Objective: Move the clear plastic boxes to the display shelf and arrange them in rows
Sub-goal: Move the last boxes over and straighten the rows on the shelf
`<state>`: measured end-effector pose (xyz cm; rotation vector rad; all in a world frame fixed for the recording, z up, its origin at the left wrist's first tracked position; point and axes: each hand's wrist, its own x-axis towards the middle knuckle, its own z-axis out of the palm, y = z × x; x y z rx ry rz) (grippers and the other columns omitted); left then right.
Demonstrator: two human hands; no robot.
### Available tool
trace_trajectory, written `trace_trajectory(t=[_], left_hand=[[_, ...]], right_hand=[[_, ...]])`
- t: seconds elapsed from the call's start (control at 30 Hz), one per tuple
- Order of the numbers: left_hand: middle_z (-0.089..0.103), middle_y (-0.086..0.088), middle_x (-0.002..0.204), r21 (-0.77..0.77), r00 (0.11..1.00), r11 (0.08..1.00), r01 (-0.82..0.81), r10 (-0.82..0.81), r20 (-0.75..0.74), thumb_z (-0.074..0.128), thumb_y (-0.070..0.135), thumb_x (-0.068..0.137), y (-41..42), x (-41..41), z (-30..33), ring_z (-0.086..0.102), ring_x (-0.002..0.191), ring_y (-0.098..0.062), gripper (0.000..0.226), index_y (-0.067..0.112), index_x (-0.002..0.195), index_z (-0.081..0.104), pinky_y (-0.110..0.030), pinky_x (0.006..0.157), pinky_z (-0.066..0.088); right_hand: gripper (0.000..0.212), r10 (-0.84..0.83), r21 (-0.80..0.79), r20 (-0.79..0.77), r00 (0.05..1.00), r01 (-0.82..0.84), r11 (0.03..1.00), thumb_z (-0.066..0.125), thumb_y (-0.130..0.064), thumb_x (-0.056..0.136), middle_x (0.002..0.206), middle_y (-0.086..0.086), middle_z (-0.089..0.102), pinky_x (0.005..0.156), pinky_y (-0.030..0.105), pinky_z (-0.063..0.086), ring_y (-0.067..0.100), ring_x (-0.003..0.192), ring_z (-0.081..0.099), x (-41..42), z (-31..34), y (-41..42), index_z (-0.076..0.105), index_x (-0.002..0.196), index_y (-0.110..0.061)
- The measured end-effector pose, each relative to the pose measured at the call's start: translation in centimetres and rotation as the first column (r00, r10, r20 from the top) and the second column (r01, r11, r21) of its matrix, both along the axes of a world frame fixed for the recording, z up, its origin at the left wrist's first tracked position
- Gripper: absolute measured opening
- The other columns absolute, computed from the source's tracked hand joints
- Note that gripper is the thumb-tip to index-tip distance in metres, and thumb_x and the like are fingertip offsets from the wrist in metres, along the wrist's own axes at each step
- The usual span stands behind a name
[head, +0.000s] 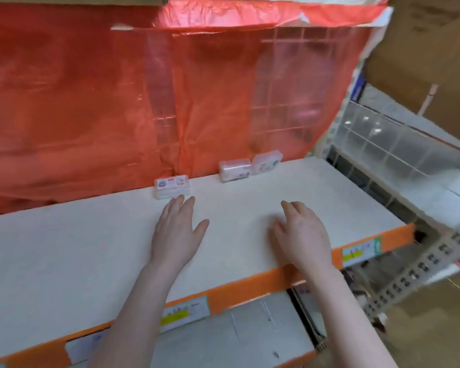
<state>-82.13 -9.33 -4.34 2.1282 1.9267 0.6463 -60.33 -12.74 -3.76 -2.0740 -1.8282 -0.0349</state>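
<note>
The left hand (174, 235) is flat and holds nothing. The nearest clear box (172, 186) sits just at its 12 o'clock, lying sideways. The right hand (300, 235) is empty too, farther away.

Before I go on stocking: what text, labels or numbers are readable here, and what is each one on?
No text can be read; all of it is blurred.
Left clear box: red and white label, print unreadable.
Middle clear box: dark marks, unreadable.
Right clear box: dark marks, unreadable.
Price tag on the shelf edge: yellow band, print too blurred.
Right price tag: yellow and green, unreadable.
</note>
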Motion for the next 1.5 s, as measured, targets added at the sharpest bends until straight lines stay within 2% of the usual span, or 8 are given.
trace_trajectory(t=[0.23,0.5,0.6,0.9,1.13,1.27,1.4,1.5], left_hand=[[0.026,-0.008,0.153,-0.028,0.971,0.971,-0.236,0.235,-0.046,0.051,0.037,0.094,1.4,1.7,0.9,0.02,0.142,-0.023,0.06,0.012,0.145,0.033,-0.03,0.114,0.016],[0.023,-0.006,0.155,-0.054,0.923,0.922,-0.384,0.383,-0.041,0.051,0.037,0.094,1.6,0.3,0.5,0.015,0.143,-0.02,0.061,0.013,0.146,0.03,-0.031,0.113,0.016],[0.022,-0.004,0.155,-0.056,0.905,0.903,-0.426,0.425,-0.03,0.05,0.037,0.094,1.2,-0.2,0.2,0.013,0.144,-0.018,0.06,0.015,0.146,0.03,-0.03,0.113,0.015],[0.019,-0.003,0.156,-0.068,0.881,0.878,-0.474,0.473,-0.034,0.049,0.038,0.095,1.0,-2.0,0.2,0.011,0.144,-0.017,0.06,0.016,0.147,0.028,-0.03,0.113,0.016],[0.019,-0.002,0.156,-0.082,0.872,0.868,-0.49,0.489,-0.031,0.049,0.038,0.095,1.1,-3.5,-0.1,0.011,0.144,-0.017,0.06,0.017,0.147,0.028,-0.031,0.114,0.016],[0.02,-0.002,0.156,-0.079,0.879,0.876,-0.476,0.476,-0.029,0.049,0.038,0.095,1.6,-3.9,-0.1,0.012,0.144,-0.017,0.06,0.017,0.147,0.029,-0.03,0.113,0.016],[0.022,-0.003,0.155,-0.076,0.891,0.888,-0.454,0.454,-0.025,0.05,0.037,0.095,2.3,-4.1,0.0,0.014,0.144,-0.017,0.059,0.016,0.146,0.03,-0.032,0.113,0.018],[0.023,-0.003,0.155,-0.082,0.902,0.899,-0.43,0.43,-0.018,0.05,0.037,0.095,2.9,-4.3,0.1,0.015,0.143,-0.017,0.059,0.016,0.146,0.031,-0.031,0.113,0.018]], right_hand=[[0.035,0.252,-0.018,-0.011,0.968,-0.252,0.968,0.049,-0.017,0.088,0.113,0.013,0.057,0.085,0.038,0.041,0.033,0.105,0.051,2.6,0.5,7.9,0.054,0.119,-0.004],[0.043,0.443,-0.039,0.04,0.896,-0.441,0.896,0.055,-0.019,0.086,0.122,0.012,0.052,0.087,0.037,0.04,0.032,0.113,0.048,1.5,1.1,14.4,0.048,0.127,-0.007],[0.04,0.524,-0.046,0.099,0.846,-0.522,0.851,0.055,-0.019,0.087,0.116,0.013,0.053,0.085,0.038,0.038,0.033,0.109,0.05,0.3,1.5,16.4,0.05,0.124,-0.006],[0.043,0.608,-0.198,0.283,0.742,-0.575,0.794,0.056,-0.028,0.087,0.116,0.007,0.05,0.086,0.036,0.04,0.028,0.108,0.048,-4.3,1.5,20.0,0.045,0.126,-0.014],[0.026,0.562,-0.216,0.422,0.711,-0.523,0.824,0.044,-0.008,0.089,0.115,0.008,0.045,0.078,0.032,0.034,0.027,0.108,0.045,-5.8,1.4,20.2,0.051,0.114,-0.01],[0.021,0.575,-0.227,0.342,0.744,-0.528,0.818,0.049,-0.012,0.085,0.106,0.009,0.042,0.075,0.033,0.036,0.028,0.102,0.046,-5.5,1.8,20.5,0.052,0.105,-0.008],[0.014,0.57,-0.215,0.118,0.813,-0.54,0.814,0.055,-0.02,0.082,0.084,0.003,0.033,0.068,0.029,0.034,0.029,0.091,0.049,-4.6,3.3,20.3,0.047,0.088,-0.01],[0.026,0.551,-0.194,-0.054,0.833,-0.55,0.812,0.063,-0.026,0.078,0.089,0.004,0.041,0.068,0.031,0.038,0.029,0.087,0.052,-3.8,4.5,19.9,0.054,0.092,-0.007]])
